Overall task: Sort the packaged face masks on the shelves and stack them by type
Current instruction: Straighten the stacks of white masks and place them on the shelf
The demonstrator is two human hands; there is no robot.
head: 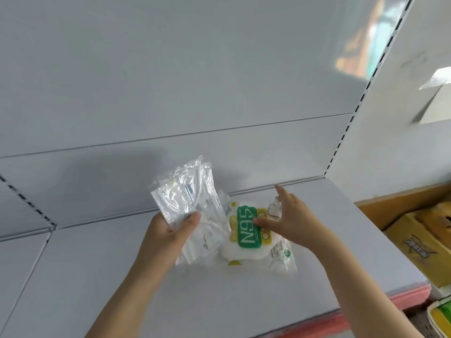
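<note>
A view looking down at a pale grey shelf [97,276] with a plain back panel.

Toward the left of centre, the person's left hand [168,230] is raised above the shelf. Its thumb and curled fingers pinch the lower edge of a small bunch of clear packets [185,193], which stand up and fan out a little above the hand. The plastic is see-through and shiny, with pale contents that are hard to make out. More clear packets [202,242] sit just below and right of that hand; whether they lie on the shelf or hang from the held bunch cannot be told.

At the centre, a packet with a green N95 label [246,230] lies flat on the shelf, a white mask showing through its wrapper. The right hand [290,220] is over it with fingers spread and fairly straight, fingertips touching the label. It is not gripping anything.

To the far right, beyond the shelf's end, are yellow cardboard boxes [424,242].

These packets look very light, thin and floppy, and the glossy film is probably slippery, so a stack could slide apart. A pinch across a sealed edge, or a flat palm pressing from above, seems the safest hold. The masks inside would likely crease rather than break.
</note>
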